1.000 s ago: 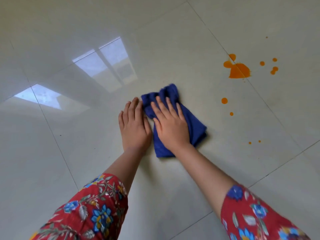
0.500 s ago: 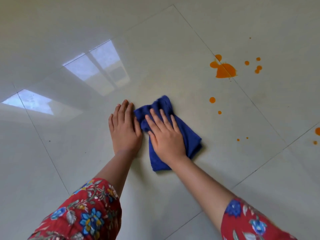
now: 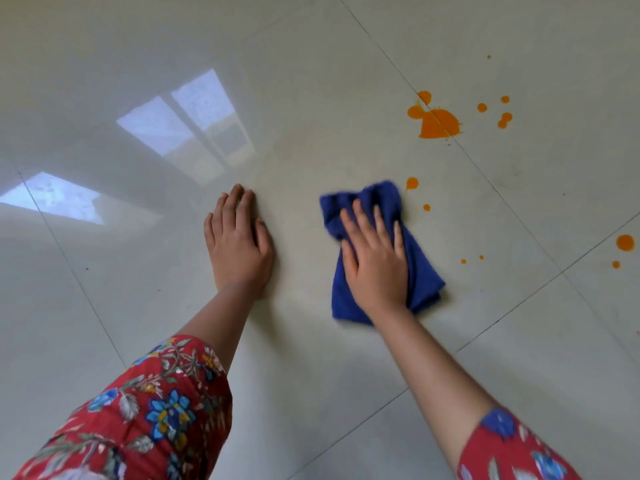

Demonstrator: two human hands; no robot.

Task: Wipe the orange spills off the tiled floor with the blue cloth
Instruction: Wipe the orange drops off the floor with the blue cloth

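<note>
1. Hands: right hand (image 3: 375, 258) lies flat, fingers spread, palm pressing down on the blue cloth (image 3: 420, 271); it does not pinch or grip, only bears on it. Left hand (image 3: 237, 242) is flat on the bare tiled floor (image 3: 311, 98), fingers together, holding nothing, well apart from the cloth; judged to be a brace.
2. Tiled floor: glossy pale tiles with thin grout lines; window reflections at left. Likely slick, so the cloth should glide easily under palm pressure.
3. Blue cloth: bunched and folded, soft and limp, light. Judged best handled by palm weight over its middle, as now; edges would trail if pinched. Its far edge is just beside the nearest drop (image 3: 412, 183).
4. Large splash (image 3: 438, 123): sits across a grout line, beyond and right of the cloth, not yet touched.
5. Smaller drops: cluster (image 3: 505, 117) right of the splash; one (image 3: 625, 242) far right; specks (image 3: 463, 261) near the cloth's right side. All unwiped.
</note>
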